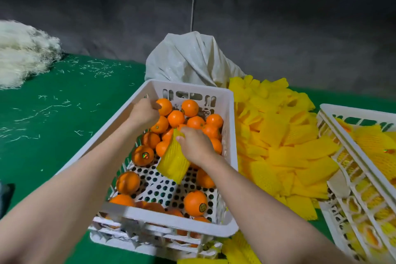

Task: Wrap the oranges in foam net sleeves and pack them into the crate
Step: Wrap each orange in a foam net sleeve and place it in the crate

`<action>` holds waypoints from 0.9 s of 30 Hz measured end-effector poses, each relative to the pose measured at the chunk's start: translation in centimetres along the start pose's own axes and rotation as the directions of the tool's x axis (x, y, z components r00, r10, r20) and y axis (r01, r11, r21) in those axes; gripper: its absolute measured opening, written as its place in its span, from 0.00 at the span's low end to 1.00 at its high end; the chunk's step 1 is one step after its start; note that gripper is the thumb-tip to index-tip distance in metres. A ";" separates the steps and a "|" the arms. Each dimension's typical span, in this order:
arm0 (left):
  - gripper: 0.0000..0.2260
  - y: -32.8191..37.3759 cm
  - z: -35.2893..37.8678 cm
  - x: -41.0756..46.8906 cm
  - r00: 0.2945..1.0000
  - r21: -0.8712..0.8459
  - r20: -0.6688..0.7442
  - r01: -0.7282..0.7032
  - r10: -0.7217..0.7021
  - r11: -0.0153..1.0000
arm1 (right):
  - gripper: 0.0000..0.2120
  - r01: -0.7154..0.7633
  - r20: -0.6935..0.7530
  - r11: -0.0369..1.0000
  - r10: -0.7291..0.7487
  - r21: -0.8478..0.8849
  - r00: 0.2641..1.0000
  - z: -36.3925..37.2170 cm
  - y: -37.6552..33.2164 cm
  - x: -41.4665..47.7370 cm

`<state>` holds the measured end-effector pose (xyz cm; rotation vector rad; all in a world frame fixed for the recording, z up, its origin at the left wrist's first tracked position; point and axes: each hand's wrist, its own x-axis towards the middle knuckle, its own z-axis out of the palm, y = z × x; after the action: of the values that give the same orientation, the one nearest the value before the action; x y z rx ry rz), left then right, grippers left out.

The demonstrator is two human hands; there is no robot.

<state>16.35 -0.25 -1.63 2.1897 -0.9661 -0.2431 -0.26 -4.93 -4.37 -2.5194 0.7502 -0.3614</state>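
Grip of right hand (195, 144) around foam sleeve (172, 161), of left hand (146, 112) around orange (165, 106) in crate (231, 126)

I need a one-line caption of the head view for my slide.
Left hand touches an orange in the white crate while right hand holds a yellow foam sleeve.

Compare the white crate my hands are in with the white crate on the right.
The middle crate holds bare oranges; the right crate holds yellow-sleeved oranges. The middle crate sits fully in frame; the frame edge cuts the right crate. The left hand grips an orange and the right hand pinches a loose sleeve inside the middle crate; neither touches the right crate. Both are white slotted plastic.
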 end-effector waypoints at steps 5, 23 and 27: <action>0.04 -2.0 4.3 4.1 0.975 0.442 0.212 -0.040 -0.060 0.896 | 0.11 0.062 -0.020 0.984 -0.066 -0.165 0.998 0.4 1.2 0.1; 0.25 -3.5 5.2 5.0 0.915 -0.344 0.375 0.288 -0.150 0.894 | 0.09 -0.036 -0.017 0.944 0.044 0.329 0.999 -0.7 0.1 0.5; 0.23 0.0 1.8 0.8 0.883 -0.726 0.468 0.361 0.035 0.585 | 0.11 -0.117 0.007 0.665 0.165 0.737 0.986 -2.6 -0.9 -0.6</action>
<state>16.16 -1.82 -2.78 1.3613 -0.6518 -1.0940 -1.32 -4.90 -1.82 -1.6699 0.6412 -0.5582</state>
